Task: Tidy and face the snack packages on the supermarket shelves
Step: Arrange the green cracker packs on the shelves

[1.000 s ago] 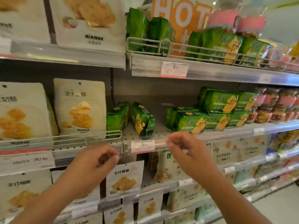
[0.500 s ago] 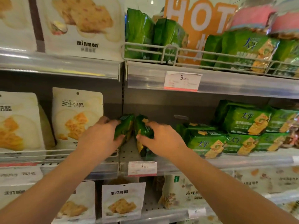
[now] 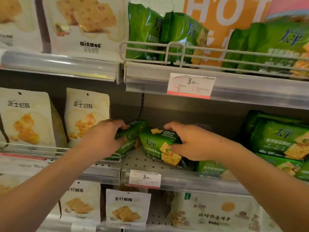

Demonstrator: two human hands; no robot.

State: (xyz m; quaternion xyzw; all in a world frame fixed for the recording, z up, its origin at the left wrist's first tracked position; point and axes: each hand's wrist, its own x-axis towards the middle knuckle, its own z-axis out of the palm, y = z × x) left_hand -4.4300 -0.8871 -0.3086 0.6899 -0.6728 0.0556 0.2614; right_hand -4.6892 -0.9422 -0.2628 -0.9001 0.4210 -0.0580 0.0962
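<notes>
Since half a second ago, both hands have closed further round the two packs on the perforated white metal shelf (image 3: 138, 162). Left hand (image 3: 103, 138) grips the upright green foil cracker pack (image 3: 132, 139), fingers curled over its top. Right hand (image 3: 192, 143) clamps the tilted green foil cracker pack (image 3: 160, 148) just beside it. Recommended: stand both upright, fronts outward, flush with the edge. Legible: "minmon" on the white pouch (image 3: 87, 25) above; white price tag (image 3: 144, 179) reads "3.90"; orange sign (image 3: 217, 19) reads "HOT".
</notes>
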